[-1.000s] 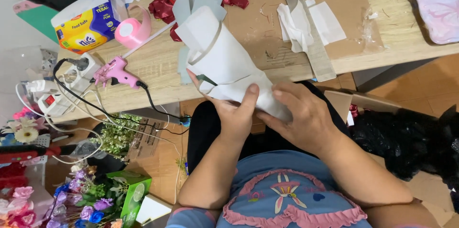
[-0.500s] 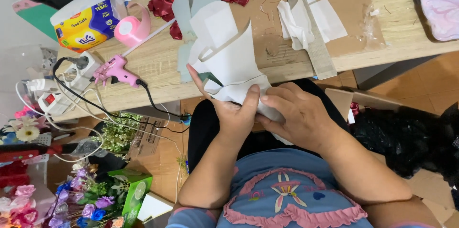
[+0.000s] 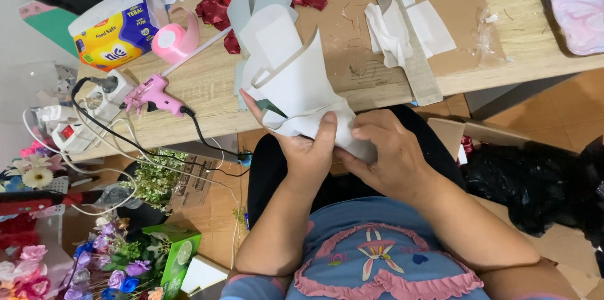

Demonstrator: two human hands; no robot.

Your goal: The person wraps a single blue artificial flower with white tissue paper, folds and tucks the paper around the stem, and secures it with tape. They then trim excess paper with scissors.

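Hands meet at the table edge, both squeezing the bottom of a white paper cone [image 3: 296,86]. Left hand [image 3: 308,149] grips from below w/ thumb up over the paper; right hand [image 3: 390,155] is curled on the bottom end, fingers bent. Cone leans up & left over the wood table [image 3: 503,42]. Yellow & blue box [image 3: 113,36] sits far left, pink tape roll [image 3: 173,39] just beside it, pink glue gun [image 3: 154,95] near the edge.
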